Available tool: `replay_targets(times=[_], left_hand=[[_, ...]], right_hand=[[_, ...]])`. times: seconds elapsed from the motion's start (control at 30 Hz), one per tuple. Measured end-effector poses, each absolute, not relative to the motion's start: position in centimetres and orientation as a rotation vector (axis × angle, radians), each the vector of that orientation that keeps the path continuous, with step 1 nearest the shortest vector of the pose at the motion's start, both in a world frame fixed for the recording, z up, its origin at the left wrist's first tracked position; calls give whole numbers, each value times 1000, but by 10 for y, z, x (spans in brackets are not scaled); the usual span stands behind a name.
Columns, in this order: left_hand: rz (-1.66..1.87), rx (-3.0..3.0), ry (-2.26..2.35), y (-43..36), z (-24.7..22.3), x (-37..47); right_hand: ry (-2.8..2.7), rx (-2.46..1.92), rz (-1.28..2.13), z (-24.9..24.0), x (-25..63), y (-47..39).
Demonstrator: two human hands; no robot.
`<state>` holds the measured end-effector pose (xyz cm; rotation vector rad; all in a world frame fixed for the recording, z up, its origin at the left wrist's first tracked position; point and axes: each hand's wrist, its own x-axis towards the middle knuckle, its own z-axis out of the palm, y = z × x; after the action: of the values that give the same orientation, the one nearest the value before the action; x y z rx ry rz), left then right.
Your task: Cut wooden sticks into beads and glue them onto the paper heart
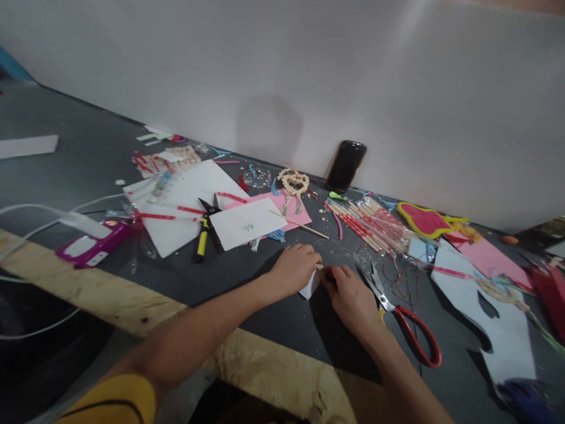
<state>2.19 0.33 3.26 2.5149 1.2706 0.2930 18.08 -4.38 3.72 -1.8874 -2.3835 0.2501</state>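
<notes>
One small beige piece (318, 267) is between the two hands, near the front edge of the table (273, 321), just beside one small white paper (309, 288). The left hand (296, 268) has a narrow grip, holding this piece; the right hand (353, 297) has bent fingers, and I cannot tell what its grip holds. One pair of scissors (386, 304) lies open at the right. Farther are one numbered card (245, 225), one wooden stick (304, 226), one pair of pliers (202, 240) and one phone (346, 166).

Matt dark tabletop (271, 319), rough wooden edge (265, 358), shiny metal scissor blades (378, 285), smooth red plastic-looking handles (436, 355), glossy phone screen (346, 165), smooth, paper-like small white piece (309, 288)
</notes>
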Motion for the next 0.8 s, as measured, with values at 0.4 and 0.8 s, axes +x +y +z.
replay_targets(times=[0.4, 0.8], left_hand=[[291, 2514, 1257, 4, 31, 20], [297, 2515, 1262, 3, 31, 21]], right_hand=[[-2381, -1818, 341, 38, 186, -43], [-2357, -1852, 282, 36, 182, -44]])
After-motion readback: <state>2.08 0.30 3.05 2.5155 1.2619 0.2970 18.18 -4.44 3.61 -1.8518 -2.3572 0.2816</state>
